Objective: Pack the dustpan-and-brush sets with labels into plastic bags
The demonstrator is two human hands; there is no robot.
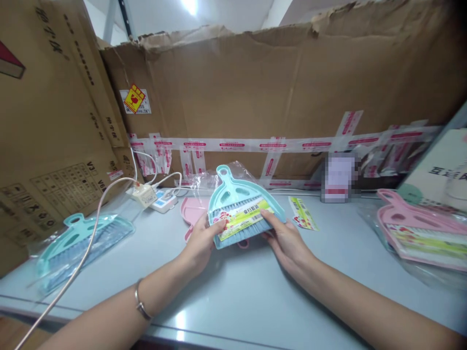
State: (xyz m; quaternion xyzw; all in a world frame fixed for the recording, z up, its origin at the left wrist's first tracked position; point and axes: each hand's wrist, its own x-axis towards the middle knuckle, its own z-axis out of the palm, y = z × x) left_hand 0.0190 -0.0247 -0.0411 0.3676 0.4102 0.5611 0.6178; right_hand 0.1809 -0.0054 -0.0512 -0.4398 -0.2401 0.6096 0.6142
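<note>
A mint-green dustpan (237, 188) with a blue-bristled brush is held up over the table by both my hands, its looped handle pointing away from me. Across its front lies a printed label card (242, 219), and clear plastic film shows behind the pan. My left hand (200, 238) grips the left edge, thumb on the card. On the right edge my right hand (286, 238) is closed, its thumb also pressing the card. Behind and below is a pink dustpan (193, 211), mostly hidden by the green one.
A bagged green dustpan set (83, 243) lies left, crossed by a white cable (97, 218). At right lies a bagged pink dustpan set (423, 223). A loose label card (303, 213), a blurred phone (337, 177) and a power strip (164, 200) stand before the large cardboard box (255, 87).
</note>
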